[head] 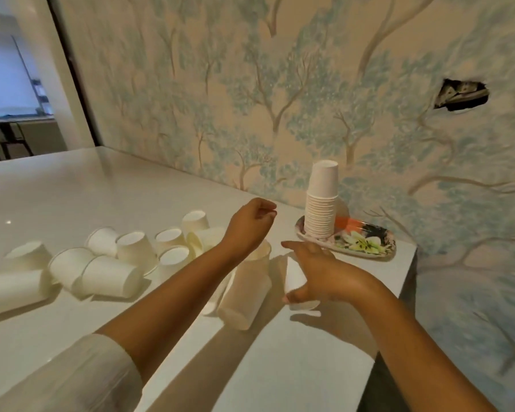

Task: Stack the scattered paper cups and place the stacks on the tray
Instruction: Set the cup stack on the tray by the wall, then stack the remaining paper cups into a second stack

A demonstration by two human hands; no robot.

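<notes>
left forearm (173, 295) hiding part of toppled cup (244, 295); right hand (318, 278) blurring, covering another cup (295, 278); leftmost cup (9, 291) running past frame edge.
</notes>
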